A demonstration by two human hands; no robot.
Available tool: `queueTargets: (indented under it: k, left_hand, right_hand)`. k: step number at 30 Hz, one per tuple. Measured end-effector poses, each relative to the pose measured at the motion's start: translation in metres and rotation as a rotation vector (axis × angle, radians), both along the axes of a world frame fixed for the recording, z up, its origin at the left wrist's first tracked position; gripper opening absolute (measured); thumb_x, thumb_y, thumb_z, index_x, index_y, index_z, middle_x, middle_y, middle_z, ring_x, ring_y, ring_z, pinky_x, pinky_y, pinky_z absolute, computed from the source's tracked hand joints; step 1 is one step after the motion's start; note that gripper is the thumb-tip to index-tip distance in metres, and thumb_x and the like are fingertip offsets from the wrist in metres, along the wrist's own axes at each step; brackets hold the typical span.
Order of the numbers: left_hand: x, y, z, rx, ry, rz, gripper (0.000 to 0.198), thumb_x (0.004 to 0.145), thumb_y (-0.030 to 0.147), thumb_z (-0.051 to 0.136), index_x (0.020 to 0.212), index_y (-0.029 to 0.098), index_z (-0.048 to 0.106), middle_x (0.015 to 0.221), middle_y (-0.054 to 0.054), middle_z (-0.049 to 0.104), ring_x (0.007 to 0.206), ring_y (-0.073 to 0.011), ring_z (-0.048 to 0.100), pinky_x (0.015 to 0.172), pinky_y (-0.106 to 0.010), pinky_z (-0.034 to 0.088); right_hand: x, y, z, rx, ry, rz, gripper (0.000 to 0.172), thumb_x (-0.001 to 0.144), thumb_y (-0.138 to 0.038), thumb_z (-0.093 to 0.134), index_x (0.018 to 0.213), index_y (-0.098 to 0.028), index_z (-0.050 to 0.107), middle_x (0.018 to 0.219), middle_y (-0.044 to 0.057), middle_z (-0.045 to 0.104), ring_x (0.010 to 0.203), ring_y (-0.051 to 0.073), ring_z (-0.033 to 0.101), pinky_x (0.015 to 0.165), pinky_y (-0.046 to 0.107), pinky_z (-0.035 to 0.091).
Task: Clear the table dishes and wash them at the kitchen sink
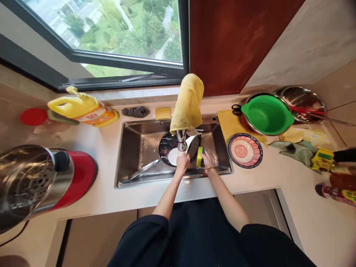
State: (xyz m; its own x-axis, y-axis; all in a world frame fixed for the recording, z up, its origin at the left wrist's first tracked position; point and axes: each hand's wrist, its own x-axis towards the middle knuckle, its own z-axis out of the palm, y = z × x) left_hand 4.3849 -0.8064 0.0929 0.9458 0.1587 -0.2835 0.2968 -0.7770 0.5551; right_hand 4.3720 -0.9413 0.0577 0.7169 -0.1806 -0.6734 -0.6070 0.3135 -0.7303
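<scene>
Mid-frame, the sink held a pan while the left grip closed around a white object, the right grip around a sponge.

Bench was pale, steel sink set into it. Black pan sat in the sink, handle toward near-left corner. Left side carried a red-based appliance and yellow jug. Steel-wool clump lay behind the sink; right side had yellow cloth, blue-rimmed plate, grey-green cloth.
</scene>
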Motion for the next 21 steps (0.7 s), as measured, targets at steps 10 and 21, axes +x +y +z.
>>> queueTargets:
  k: [10, 21]
  left_hand:
    - [-0.021, 0.052, -0.012, -0.328, -0.006, 0.498, 0.061, 0.096, 0.047, 0.019, 0.147, 0.013, 0.022, 0.145, -0.014, 0.042, 0.131, -0.0219, 0.043, 0.103, -0.032, 0.04]
    - [-0.001, 0.076, 0.012, -0.548, 0.219, 0.414, 0.077, 0.08, 0.031, 0.045, 0.15, 0.025, 0.016, 0.09, -0.009, 0.07, 0.049, -0.0208, 0.063, 0.055, -0.036, 0.054]
  right_hand:
    - [0.03, 0.089, 0.024, -0.404, -0.512, 1.079, 0.042, 0.085, -0.024, 0.046, 0.123, -0.022, 0.064, 0.099, 0.003, 0.071, 0.093, 0.017, 0.059, 0.091, 0.029, 0.043]
    - [0.066, 0.028, 0.041, -1.448, -0.648, 1.359, 0.035, 0.092, -0.016, 0.037, 0.111, -0.017, 0.068, 0.107, 0.018, 0.059, 0.104, 0.026, 0.047, 0.085, 0.039, 0.038]
